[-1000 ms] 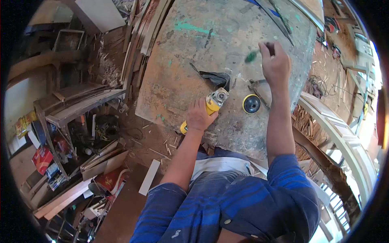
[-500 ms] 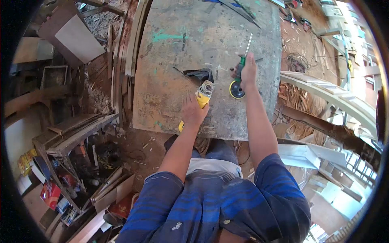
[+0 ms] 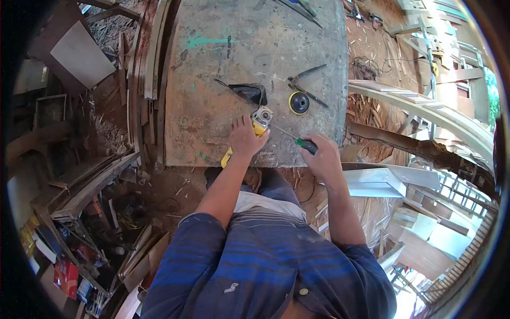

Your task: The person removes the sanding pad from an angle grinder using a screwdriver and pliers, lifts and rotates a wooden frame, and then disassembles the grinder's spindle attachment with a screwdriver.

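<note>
Near the front edge of the worn table (image 3: 212, 127), my left hand (image 3: 246, 139) is closed around a yellow angle grinder (image 3: 259, 128). The grinder's metal gear head (image 3: 263, 114) faces up, with its spindle showing. My right hand (image 3: 322, 157) grips the green and black handle of a screwdriver (image 3: 306, 145). Its thin shaft points left toward the gear head; whether the tip touches it I cannot tell. Beyond my hands lie a round black backing pad (image 3: 299, 102) with a yellow rim, and pliers or pincers (image 3: 307, 85) with spread handles. A black piece of cloth or plastic (image 3: 249, 93) is behind the grinder.
Dark metal strips (image 3: 300, 11) lie at the table's far end. Long wooden planks (image 3: 154, 64) run along its left side. A cluttered wooden shelf (image 3: 95, 186) stands at lower left. To the right are a pale curved beam (image 3: 404, 98) and a sheet-metal piece (image 3: 372, 183).
My right hand has come back toward me, swinging the screwdriver from pointing away to pointing at the grinder head. The pincers are now uncovered. The whole view has shifted slightly.
</note>
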`<state>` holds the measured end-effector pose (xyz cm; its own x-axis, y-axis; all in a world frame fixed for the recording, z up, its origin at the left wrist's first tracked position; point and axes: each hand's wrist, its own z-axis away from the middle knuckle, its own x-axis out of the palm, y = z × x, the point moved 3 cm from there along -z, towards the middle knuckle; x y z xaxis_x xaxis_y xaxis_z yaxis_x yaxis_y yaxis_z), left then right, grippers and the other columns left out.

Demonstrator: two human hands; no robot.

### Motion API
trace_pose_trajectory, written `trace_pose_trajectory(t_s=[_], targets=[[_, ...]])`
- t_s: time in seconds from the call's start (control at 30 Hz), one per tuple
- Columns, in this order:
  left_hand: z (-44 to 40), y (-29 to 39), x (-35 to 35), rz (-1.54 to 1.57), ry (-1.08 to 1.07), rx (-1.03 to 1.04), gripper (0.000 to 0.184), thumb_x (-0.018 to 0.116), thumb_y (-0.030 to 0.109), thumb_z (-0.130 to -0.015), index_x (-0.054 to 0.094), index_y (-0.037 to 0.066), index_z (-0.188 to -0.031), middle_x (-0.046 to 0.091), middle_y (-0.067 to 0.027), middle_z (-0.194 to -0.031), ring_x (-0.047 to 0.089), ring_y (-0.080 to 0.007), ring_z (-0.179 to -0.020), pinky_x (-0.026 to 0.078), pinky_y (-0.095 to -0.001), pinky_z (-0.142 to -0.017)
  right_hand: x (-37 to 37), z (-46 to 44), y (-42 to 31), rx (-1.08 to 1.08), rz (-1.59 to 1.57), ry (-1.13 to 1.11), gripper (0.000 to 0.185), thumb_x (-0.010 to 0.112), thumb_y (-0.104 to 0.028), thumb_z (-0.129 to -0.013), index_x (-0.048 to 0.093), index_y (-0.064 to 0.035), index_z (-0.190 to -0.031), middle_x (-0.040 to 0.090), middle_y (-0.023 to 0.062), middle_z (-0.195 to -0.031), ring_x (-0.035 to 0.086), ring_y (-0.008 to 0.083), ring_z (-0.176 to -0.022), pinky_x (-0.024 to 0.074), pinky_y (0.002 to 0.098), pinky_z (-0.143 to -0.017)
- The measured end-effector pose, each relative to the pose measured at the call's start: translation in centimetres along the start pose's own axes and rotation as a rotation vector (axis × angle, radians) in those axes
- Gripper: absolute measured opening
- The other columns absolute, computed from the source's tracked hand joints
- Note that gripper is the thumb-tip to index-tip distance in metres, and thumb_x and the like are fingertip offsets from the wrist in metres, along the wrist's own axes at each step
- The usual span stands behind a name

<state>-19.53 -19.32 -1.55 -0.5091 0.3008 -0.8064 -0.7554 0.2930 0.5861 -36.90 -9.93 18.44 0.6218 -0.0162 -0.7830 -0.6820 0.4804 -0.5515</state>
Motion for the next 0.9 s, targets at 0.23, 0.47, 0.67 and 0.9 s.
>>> trace_pose_trajectory(t_s=[0.23,0.47,0.67,0.9], targets=[[-0.8,0.0,0.2,-0.011,-0.006,-0.004,0.076,0.083,0.060,-0.076,0.057,0.001,-0.116,0.066,-0.0214,-0.109,0.063,-0.0445,-0.106,0.054,-0.0556,-0.089,2.0,-2.4,-2.5,-0.012,0.075,-0.055,0.032,0.076,-0.014,-0.083,0.077,-0.0043,-0.114,0.073,0.0202,-0.106,0.070,0.0416,-0.102,0.0557,0.0487,-0.090],[-0.9,0.1,0.3,-0.005,-0.072,-0.058,0.080,0.081,0.064,-0.076,0.057,0.001,-0.120,0.066,-0.0210,-0.113,0.063,-0.0428,-0.108,0.050,-0.0555,-0.096,1.8,-2.7,-3.5,-0.024,0.098,-0.092,0.031,0.076,-0.013,-0.084,0.077,-0.0033,-0.113,0.072,0.0214,-0.104,0.070,0.0425,-0.100,0.0561,0.0491,-0.090],[-0.7,0.1,0.0,-0.034,-0.054,-0.066,0.094,0.075,0.067,-0.080,0.049,-0.001,-0.139,0.064,-0.0209,-0.124,0.061,-0.0402,-0.116,0.046,-0.0541,-0.104,2.1,-3.2,-3.6,-0.027,0.145,-0.116,0.030,0.076,-0.012,-0.084,0.077,-0.0026,-0.113,0.073,0.0217,-0.105,0.070,0.0424,-0.100,0.0561,0.0490,-0.091],[-0.7,-0.1,0.3,-0.001,-0.072,-0.076,0.098,0.074,0.066,-0.081,0.045,-0.002,-0.145,0.058,-0.0216,-0.136,0.058,-0.0395,-0.124,0.043,-0.0552,-0.109,1.8,-3.4,-4.1,-0.018,0.121,-0.109,0.032,0.078,-0.011,-0.083,0.076,0.0000,-0.113,0.073,0.0217,-0.101,0.071,0.0417,-0.098,0.0547,0.0469,-0.088]])
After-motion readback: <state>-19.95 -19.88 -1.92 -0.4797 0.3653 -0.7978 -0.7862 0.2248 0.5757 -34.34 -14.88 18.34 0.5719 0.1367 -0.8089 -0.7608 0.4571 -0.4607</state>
